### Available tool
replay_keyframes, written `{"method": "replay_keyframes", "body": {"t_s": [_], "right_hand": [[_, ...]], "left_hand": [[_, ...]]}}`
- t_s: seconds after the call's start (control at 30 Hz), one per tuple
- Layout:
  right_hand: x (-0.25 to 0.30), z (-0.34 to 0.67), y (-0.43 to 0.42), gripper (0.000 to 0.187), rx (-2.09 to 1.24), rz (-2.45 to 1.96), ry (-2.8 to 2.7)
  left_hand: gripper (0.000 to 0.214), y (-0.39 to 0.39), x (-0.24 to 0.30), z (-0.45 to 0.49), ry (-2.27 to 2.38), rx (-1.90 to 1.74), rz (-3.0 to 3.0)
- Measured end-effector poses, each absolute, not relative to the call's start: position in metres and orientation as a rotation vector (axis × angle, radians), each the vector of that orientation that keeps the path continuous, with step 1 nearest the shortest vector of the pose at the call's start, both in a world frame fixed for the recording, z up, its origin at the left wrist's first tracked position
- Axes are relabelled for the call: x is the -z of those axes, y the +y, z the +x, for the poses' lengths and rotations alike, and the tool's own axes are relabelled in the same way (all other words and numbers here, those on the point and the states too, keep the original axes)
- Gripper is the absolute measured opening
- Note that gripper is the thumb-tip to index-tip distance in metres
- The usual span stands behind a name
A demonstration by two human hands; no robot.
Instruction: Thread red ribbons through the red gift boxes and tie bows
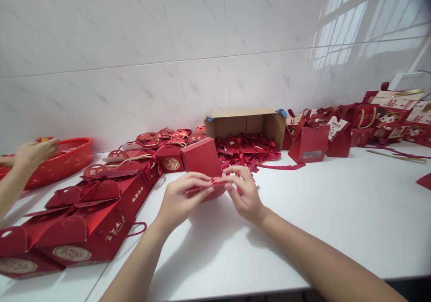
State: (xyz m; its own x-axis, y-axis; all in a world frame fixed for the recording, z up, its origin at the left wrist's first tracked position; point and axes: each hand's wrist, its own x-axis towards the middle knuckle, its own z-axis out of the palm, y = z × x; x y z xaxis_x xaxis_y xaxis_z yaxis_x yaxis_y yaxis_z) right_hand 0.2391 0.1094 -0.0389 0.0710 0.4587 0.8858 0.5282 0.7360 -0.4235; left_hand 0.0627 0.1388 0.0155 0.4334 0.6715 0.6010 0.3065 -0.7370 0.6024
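Note:
A small red paper gift box (203, 158) stands on the white table in front of me, tilted back a little. My left hand (178, 201) and my right hand (245, 194) meet at its near lower edge. Both pinch the red flaps there with fingers curled, thumbs and forefingers pressed on the paper. The lower part of the box is hidden behind my fingers.
Folded red gift boxes (84, 212) lie in rows at the left. A cardboard carton (245, 122) with red ribbons (247, 151) stands at the back. More red bags (310, 142) stand at the right. Another person's hand (33, 153) reaches over a red basket (67, 160) at far left.

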Motion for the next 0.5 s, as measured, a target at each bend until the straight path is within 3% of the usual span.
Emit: {"method": "replay_keyframes", "body": {"t_s": [0.2,0.5], "right_hand": [[0.047,0.276,0.184,0.028,-0.124,-1.221,-1.362],[0.069,0.261,0.269,0.027,-0.163,-1.62,-1.519]], "left_hand": [[0.021,0.188,-0.02,0.092,1.106,-1.356,1.926],[0.025,0.192,0.024,0.082,0.927,-1.367,1.572]]}}
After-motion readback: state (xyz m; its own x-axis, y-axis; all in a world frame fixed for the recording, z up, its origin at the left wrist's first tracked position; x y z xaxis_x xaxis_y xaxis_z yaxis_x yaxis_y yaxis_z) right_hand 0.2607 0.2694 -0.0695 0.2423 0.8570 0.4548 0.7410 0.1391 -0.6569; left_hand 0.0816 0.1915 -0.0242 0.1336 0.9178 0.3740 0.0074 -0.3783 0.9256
